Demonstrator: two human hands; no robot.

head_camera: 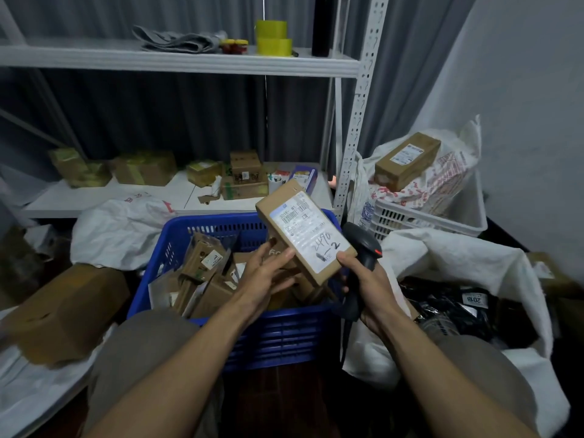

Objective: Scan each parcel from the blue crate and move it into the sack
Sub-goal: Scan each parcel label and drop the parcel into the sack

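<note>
Our left hand (268,275), its grip closed round the cardboard parcel (303,232), presents the label face-up for the barcode scanner (363,245) clasped firmly in our right hand (368,281).

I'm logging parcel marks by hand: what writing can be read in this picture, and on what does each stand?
"2490", with "—2" below: handwritten on the white label of the brown cardboard parcel that the left hand holds.
"2018": white tag on a black plastic bag in the white woven sack.
Blurred: the label's printed lines, red print on the other sacks, shelf box labels; the black handheld scanner in the right hand shows none.
</note>
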